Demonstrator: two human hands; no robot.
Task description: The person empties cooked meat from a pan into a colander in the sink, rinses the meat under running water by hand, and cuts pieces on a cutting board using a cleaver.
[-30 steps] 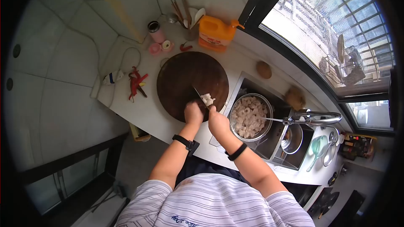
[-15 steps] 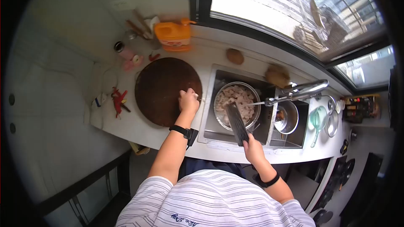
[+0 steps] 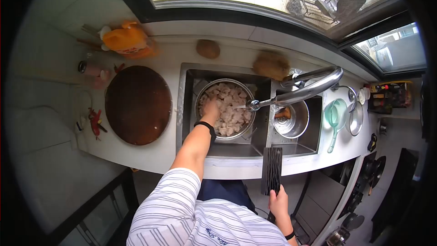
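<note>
My left hand (image 3: pixel 210 111) reaches into a round metal bowl (image 3: pixel 251 126) of pale cut meat (image 3: pixel 230 115) in the left sink basin; its fingers are hidden among the pieces. Low at the right, my right hand (image 3: pixel 279 201) is closed round the handle of a dark, textured cleaver (image 3: pixel 272 171), held upright in view in front of the counter edge. Water runs from the faucet (image 3: pixel 314 86) over the bowl. The round wooden cutting board (image 3: pixel 138 105) lies left of the sink with one tiny pale bit on it.
A metal pot (image 3: pixel 298 125) sits in the right basin. Beside it are a green strainer (image 3: pixel 336 116) and a lid (image 3: pixel 355 120). Behind the sink lie two brown objects. Red chillies (image 3: pixel 95 123), an orange jug (image 3: pixel 127 40) and a pink bottle (image 3: pixel 91 69) stand farther left.
My left hand has gone from the cutting board into the bowl of meat. My right hand has moved the cleaver from the board, over the bowl, to the counter's front edge. The view has shifted right.
</note>
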